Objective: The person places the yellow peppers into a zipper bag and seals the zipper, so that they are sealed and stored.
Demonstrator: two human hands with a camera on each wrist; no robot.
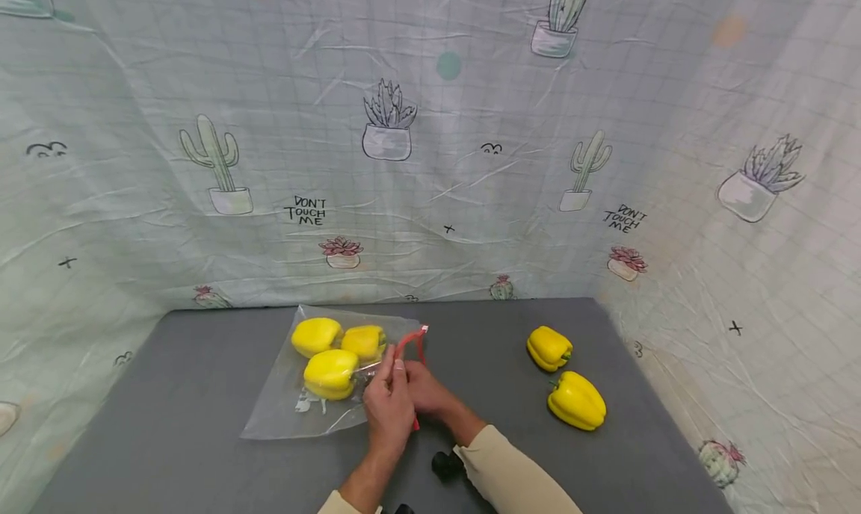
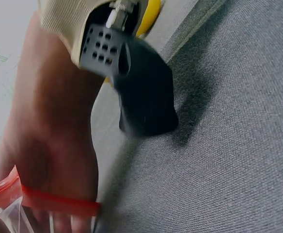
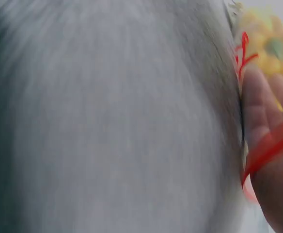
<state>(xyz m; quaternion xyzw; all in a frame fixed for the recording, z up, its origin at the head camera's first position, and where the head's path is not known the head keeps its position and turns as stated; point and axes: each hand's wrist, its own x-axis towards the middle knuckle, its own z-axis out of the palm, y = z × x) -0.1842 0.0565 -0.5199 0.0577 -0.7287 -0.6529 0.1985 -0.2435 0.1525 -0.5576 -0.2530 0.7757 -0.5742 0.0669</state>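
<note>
A clear plastic bag point(image 1: 272, 418) with a red zip edge point(image 1: 418, 333) lies on the table, its mouth toward the right. Inside it are three yellow bell peppers point(image 1: 331, 374), grouped together. My left hand point(image 1: 389, 408) grips the bag near its red edge, thumb uppermost. Behind it, my right hand point(image 1: 425, 389) reaches into the mouth from the right, partly hidden in the head view. The left wrist view shows the red rim crossing this right hand point(image 2: 54, 165). In the right wrist view its fingers point(image 3: 258, 104) look extended, with blurred yellow peppers point(image 3: 272, 41) beyond.
Two loose yellow bell peppers, one farther back point(image 1: 549, 348) and one nearer point(image 1: 576, 402), lie at the right of the grey table point(image 1: 168, 424). A cactus-print curtain point(image 1: 430, 178) stands behind and at both sides. A black wrist camera point(image 1: 445, 465) sits by my right sleeve.
</note>
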